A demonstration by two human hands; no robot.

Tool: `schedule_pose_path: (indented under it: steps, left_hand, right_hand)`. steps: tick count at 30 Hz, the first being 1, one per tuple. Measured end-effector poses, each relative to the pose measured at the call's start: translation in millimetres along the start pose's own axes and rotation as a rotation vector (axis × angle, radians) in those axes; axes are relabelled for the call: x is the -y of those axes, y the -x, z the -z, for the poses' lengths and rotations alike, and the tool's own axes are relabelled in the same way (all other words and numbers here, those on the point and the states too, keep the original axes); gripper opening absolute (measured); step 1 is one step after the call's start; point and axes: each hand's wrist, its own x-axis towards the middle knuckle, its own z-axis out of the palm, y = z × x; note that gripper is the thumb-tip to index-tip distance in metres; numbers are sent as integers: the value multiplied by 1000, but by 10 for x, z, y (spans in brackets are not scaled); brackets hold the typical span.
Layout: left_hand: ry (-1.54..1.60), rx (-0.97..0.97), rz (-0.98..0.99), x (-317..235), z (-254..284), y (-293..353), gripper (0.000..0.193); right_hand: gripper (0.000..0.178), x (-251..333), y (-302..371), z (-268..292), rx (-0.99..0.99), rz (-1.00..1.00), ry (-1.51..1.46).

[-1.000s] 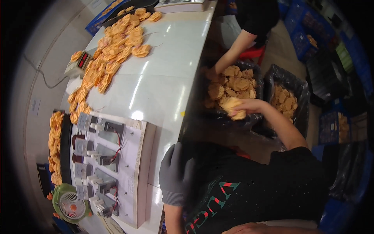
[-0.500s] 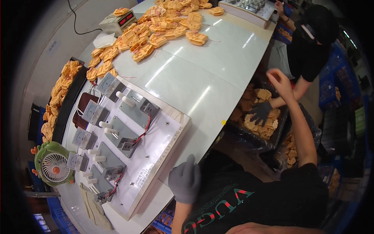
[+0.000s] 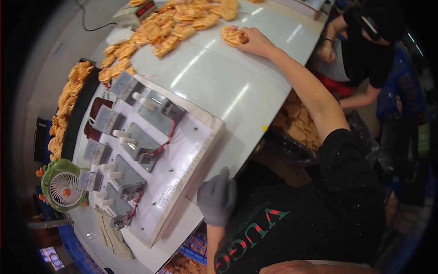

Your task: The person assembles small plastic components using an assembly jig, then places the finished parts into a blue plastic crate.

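My bare right hand [image 3: 256, 42] reaches far across the white table and grips an orange-yellow plastic part [image 3: 231, 35] by its right end. The part lies at or just over the tabletop, beside a heap of similar parts [image 3: 194, 18], some with pinkish bits and thin wires. My left hand [image 3: 217, 197], in a grey glove, stays at the near table edge, right of the white test board [image 3: 196, 137]. Its fingers are curled with one pointing up; whatever is inside the curl is hidden. The board carries small meters [image 3: 109, 119], grey blocks and white-handled clamps [image 3: 145, 101].
A green fan [image 3: 65, 186] stands at the left, near a cloth glove [image 3: 112, 235]. Behind the board is a dark bin of orange parts [image 3: 68, 105]. A device with a red display [image 3: 141, 11] sits at the back. Another person [image 3: 365, 55] works at the right, by a crate of parts [image 3: 299, 121].
My right hand has swung from the right side forward over the table and taken hold of a plastic part. The other person's gloved hand has left the crate. My left hand has barely moved.
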Motion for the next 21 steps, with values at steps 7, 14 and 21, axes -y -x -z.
schedule_pose_path:
  steps: [7, 14, 21]
  left_hand:
    - [313, 73, 107, 11, -13, 50, 40]
    - [1102, 299, 623, -167, 454, 43, 89]
    - [1043, 100, 742, -235, 1189, 537, 109]
  right_hand:
    - [34, 478, 1897, 816, 364, -6, -630]
    - [30, 1420, 2930, 744, 682, 540, -926]
    - [27, 2090, 2786, 661, 746, 1028, -989]
